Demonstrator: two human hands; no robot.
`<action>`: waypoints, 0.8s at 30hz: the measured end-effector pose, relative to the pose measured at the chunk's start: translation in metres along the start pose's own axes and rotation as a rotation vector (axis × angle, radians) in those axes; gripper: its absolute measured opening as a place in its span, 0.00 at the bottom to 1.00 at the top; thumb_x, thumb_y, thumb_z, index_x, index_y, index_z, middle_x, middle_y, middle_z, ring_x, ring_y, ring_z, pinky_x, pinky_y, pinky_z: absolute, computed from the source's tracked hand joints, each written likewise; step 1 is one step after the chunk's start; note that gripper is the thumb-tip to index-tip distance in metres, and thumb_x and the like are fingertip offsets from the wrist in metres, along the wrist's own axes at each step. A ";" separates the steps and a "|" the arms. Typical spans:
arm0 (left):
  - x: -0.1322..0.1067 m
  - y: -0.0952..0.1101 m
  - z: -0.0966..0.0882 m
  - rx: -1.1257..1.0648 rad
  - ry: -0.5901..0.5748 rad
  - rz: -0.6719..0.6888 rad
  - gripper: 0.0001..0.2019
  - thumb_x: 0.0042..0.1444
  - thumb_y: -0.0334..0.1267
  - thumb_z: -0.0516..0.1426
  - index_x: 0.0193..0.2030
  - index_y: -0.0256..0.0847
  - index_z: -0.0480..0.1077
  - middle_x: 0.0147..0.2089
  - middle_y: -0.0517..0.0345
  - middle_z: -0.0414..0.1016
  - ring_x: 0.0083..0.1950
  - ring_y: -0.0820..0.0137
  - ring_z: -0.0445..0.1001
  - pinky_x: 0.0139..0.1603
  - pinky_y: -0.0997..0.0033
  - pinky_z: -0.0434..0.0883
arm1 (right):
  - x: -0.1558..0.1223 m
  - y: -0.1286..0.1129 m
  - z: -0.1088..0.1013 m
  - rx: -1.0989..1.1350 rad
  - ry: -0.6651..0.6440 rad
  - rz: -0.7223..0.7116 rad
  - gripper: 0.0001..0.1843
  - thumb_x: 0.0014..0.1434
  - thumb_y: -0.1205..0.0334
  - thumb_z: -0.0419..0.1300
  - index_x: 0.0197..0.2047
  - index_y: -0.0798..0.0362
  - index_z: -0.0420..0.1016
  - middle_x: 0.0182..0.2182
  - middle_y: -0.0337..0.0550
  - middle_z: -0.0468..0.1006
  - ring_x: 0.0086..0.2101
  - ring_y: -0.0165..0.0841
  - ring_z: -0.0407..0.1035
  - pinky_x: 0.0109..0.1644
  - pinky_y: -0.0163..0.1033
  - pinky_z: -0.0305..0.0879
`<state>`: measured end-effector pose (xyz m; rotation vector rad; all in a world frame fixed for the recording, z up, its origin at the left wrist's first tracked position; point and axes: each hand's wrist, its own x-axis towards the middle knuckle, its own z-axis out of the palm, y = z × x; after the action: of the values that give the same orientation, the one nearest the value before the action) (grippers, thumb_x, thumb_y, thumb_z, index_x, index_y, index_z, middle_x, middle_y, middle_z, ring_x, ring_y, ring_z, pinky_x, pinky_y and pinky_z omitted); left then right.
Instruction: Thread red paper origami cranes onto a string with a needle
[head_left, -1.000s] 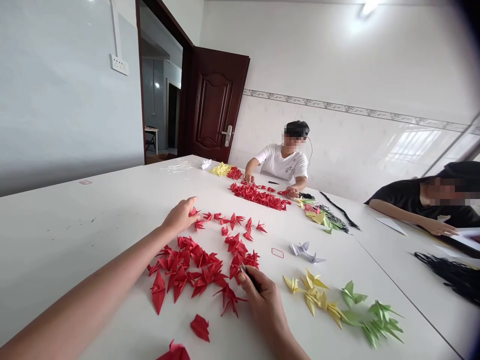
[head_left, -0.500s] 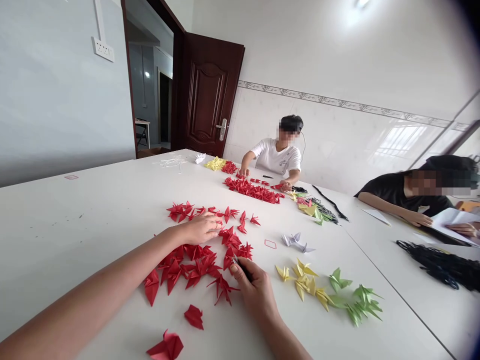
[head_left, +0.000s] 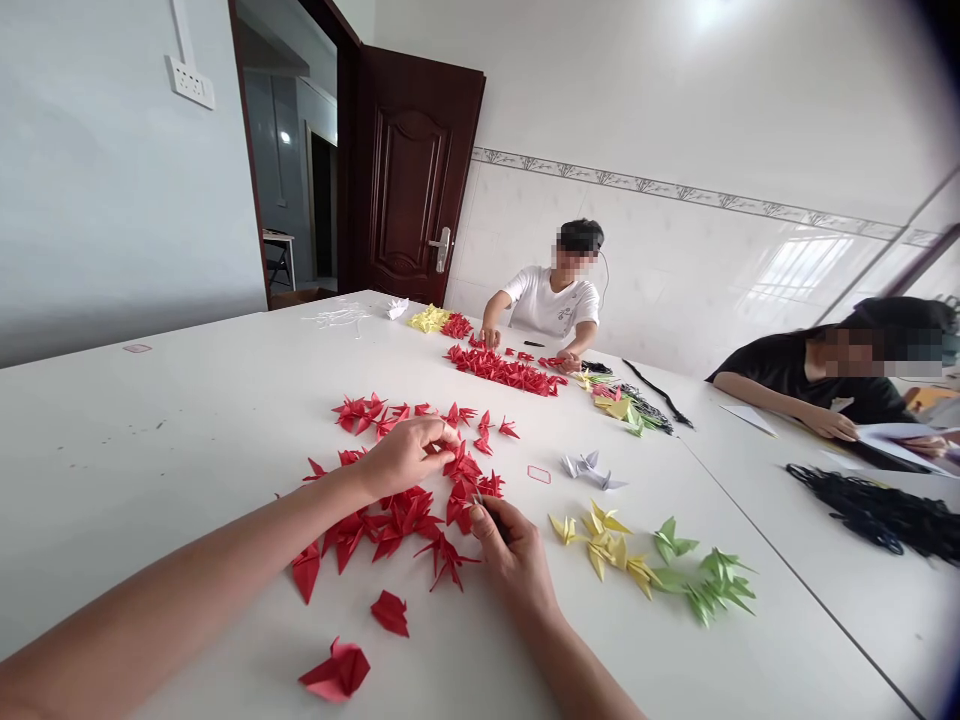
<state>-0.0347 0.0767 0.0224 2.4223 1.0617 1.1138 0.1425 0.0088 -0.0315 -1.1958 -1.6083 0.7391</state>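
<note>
My left hand [head_left: 409,458] is above the red folded paper cranes [head_left: 405,520], its thumb and fingers drawn together. Whatever may be between its fingertips is too small to make out. In my right hand [head_left: 516,560] is a small dark tool with a pointed metal tip [head_left: 478,499]; its exact kind is hidden by my fingers. That tip reaches the right edge of the red crane pile. Two loose red pieces, a folded paper [head_left: 391,613] and a crane [head_left: 337,670], lie closer to me.
Yellow cranes [head_left: 609,550], green cranes [head_left: 720,585] and white cranes [head_left: 592,468] lie to the right. Across the table a person in white [head_left: 555,300] handles red cranes [head_left: 506,372]. Another person in black [head_left: 795,370] holds paper beside a heap of black cords [head_left: 877,510].
My left hand has lifted slightly and moved right, and its fingers have drawn into a pinch. My right hand keeps the tool near the same cranes. The view has shifted slightly.
</note>
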 end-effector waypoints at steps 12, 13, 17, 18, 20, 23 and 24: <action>-0.019 0.013 0.015 -0.014 -0.158 0.344 0.22 0.56 0.25 0.49 0.56 0.45 0.53 0.45 0.52 0.62 0.44 0.69 0.66 0.41 0.70 0.69 | -0.002 -0.003 -0.003 0.080 -0.006 -0.014 0.17 0.58 0.51 0.51 0.34 0.55 0.74 0.21 0.36 0.65 0.21 0.26 0.55 0.23 0.30 0.55; -0.019 0.013 0.015 -0.018 -0.165 0.360 0.24 0.56 0.23 0.48 0.57 0.47 0.51 0.46 0.51 0.61 0.44 0.70 0.65 0.41 0.71 0.69 | -0.002 -0.003 -0.003 0.082 -0.007 -0.018 0.17 0.58 0.51 0.51 0.33 0.55 0.74 0.20 0.36 0.65 0.21 0.26 0.55 0.23 0.30 0.55; -0.019 0.017 0.013 -0.015 -0.206 0.422 0.32 0.54 0.18 0.45 0.61 0.53 0.43 0.49 0.52 0.59 0.42 0.73 0.65 0.40 0.74 0.69 | -0.002 -0.003 -0.002 0.040 0.004 -0.022 0.17 0.58 0.52 0.51 0.31 0.55 0.73 0.18 0.35 0.61 0.21 0.26 0.53 0.23 0.30 0.54; -0.019 0.018 0.013 -0.008 -0.210 0.433 0.34 0.53 0.18 0.44 0.61 0.54 0.42 0.49 0.52 0.58 0.42 0.73 0.64 0.39 0.74 0.69 | -0.001 -0.002 -0.001 0.020 0.007 -0.018 0.16 0.58 0.53 0.52 0.30 0.55 0.73 0.18 0.34 0.60 0.21 0.26 0.52 0.24 0.30 0.53; -0.019 0.020 0.013 0.000 -0.210 0.447 0.36 0.53 0.18 0.44 0.62 0.57 0.39 0.48 0.53 0.58 0.41 0.74 0.64 0.38 0.75 0.68 | -0.001 -0.002 -0.001 -0.013 0.010 -0.007 0.16 0.58 0.52 0.52 0.31 0.55 0.73 0.18 0.35 0.60 0.22 0.26 0.52 0.24 0.30 0.54; -0.020 0.022 0.012 0.010 -0.228 0.447 0.37 0.53 0.19 0.45 0.63 0.58 0.35 0.47 0.53 0.58 0.38 0.75 0.63 0.36 0.76 0.68 | -0.001 -0.002 -0.001 -0.037 0.014 0.007 0.17 0.57 0.51 0.53 0.33 0.55 0.74 0.19 0.36 0.63 0.23 0.27 0.54 0.25 0.31 0.55; -0.020 0.023 0.012 0.015 -0.232 0.442 0.37 0.53 0.19 0.45 0.63 0.58 0.35 0.47 0.53 0.58 0.37 0.75 0.63 0.36 0.76 0.68 | -0.001 -0.002 -0.001 -0.041 0.016 0.008 0.17 0.57 0.51 0.53 0.33 0.55 0.74 0.19 0.36 0.63 0.23 0.27 0.55 0.25 0.31 0.56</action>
<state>-0.0231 0.0474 0.0156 2.7935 0.4761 0.9064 0.1425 0.0072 -0.0303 -1.2357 -1.6131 0.7028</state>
